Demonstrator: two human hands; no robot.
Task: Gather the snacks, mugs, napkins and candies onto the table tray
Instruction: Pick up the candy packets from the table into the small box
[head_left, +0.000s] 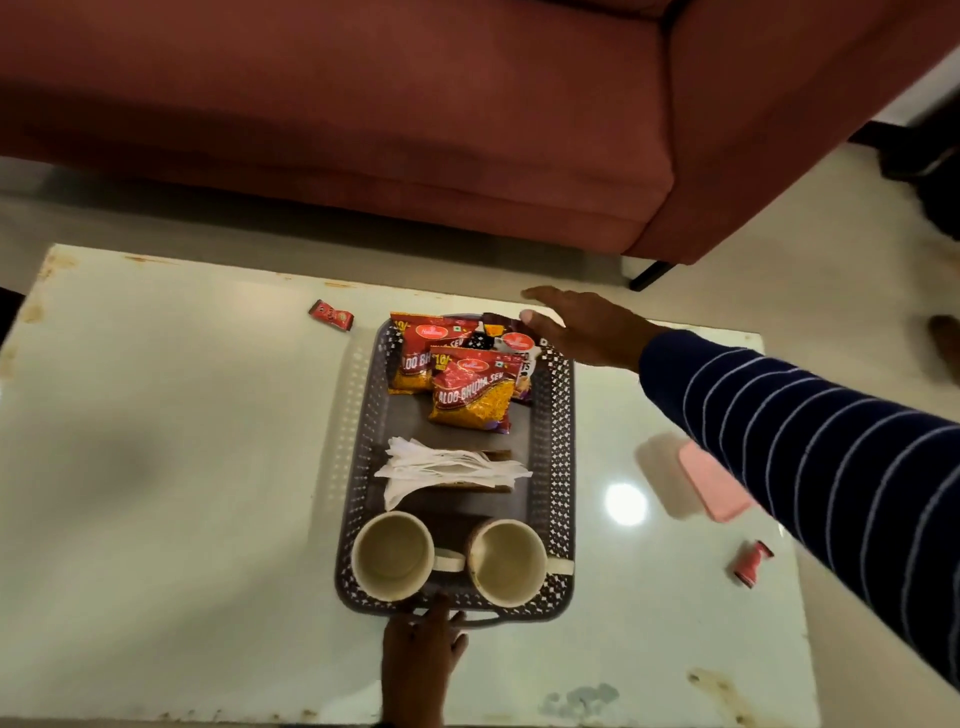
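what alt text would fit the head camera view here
A grey tray on a white table holds snack packets, napkins and two mugs, with the right hand open at its far end and the left hand at its near rim. Two red candies lie outside it.

The glossy white counter (182, 467) carries a grey tray (558, 415) at its middle, one red candy (331, 315) beyond the tray's far-left corner, another candy (753, 564) and a pink case (714, 483) to its right.
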